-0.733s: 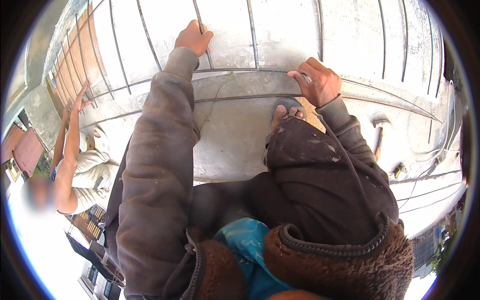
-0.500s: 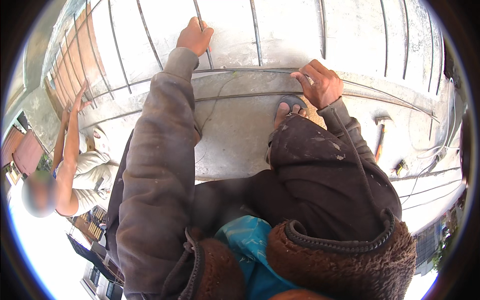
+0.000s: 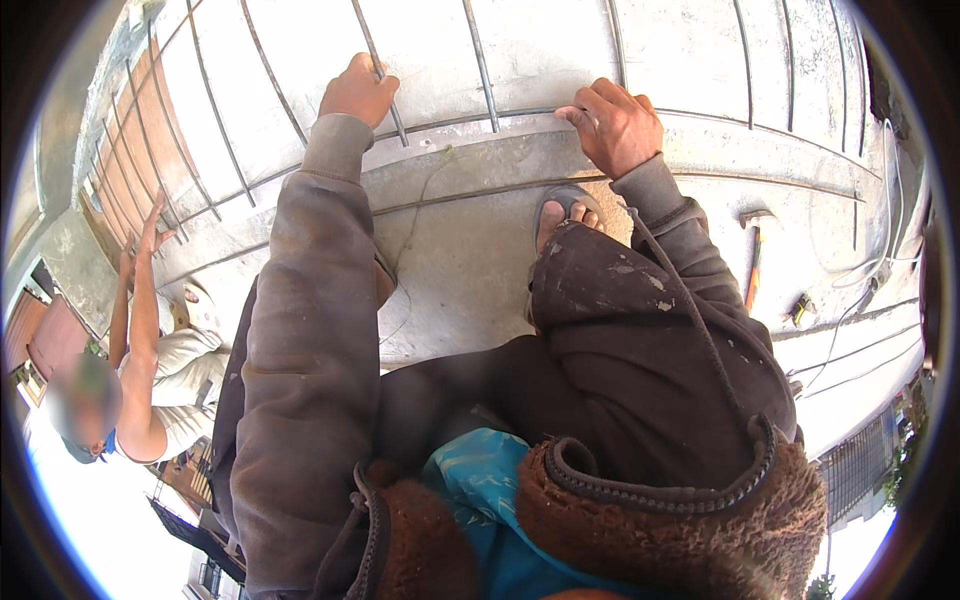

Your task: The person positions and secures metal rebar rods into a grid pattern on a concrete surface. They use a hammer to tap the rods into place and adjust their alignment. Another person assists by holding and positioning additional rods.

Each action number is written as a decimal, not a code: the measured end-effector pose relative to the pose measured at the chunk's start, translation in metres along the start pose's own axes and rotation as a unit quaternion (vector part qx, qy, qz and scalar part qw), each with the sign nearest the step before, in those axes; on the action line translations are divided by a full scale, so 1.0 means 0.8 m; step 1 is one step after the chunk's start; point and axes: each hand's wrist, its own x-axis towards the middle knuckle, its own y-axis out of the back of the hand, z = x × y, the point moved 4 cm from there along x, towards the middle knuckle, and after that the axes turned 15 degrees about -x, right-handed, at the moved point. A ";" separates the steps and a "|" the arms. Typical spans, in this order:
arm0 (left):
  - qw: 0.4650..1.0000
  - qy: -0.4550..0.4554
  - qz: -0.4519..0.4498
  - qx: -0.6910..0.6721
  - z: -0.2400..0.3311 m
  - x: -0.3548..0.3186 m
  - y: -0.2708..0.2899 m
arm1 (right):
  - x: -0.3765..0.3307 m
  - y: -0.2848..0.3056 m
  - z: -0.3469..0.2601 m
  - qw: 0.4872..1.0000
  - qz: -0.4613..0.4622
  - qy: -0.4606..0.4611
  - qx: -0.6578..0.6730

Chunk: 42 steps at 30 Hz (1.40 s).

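My left hand (image 3: 358,92) is closed round a thin upright-running steel bar (image 3: 364,25), one of a row of bars over a pale surface. Farther right, my right hand (image 3: 618,128) has its fingers curled on a long crosswise steel rod (image 3: 540,111). That rod crosses the lower ends of several bars. Nearer me, a second long rod (image 3: 470,191) runs above the floor, passing by my sandalled foot (image 3: 568,212). The fingertips of my right hand are partly hidden behind its knuckles.
At the left a co-worker (image 3: 150,370) reaches toward the bars with both arms. A hammer (image 3: 754,262) with an orange and black handle lies on the right, near a small yellow and black tool (image 3: 800,308). White cable (image 3: 893,215) loops at the far right.
My right hand has moved the crosswise rod farther from me, up against the bar ends. My left hand stays on its bar. The whole view has shifted slightly.
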 end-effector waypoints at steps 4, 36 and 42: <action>0.959 -0.152 0.142 0.191 0.043 -0.039 -0.013 | -0.010 0.002 0.000 1.000 -0.018 -0.019 0.016; 0.829 -0.554 0.076 -0.029 0.201 -0.010 -0.084 | -0.039 0.065 0.138 0.987 -0.153 -0.017 -0.050; 0.828 -0.553 0.088 0.001 0.213 0.000 -0.107 | -0.044 0.068 0.131 0.988 -0.131 -0.019 -0.076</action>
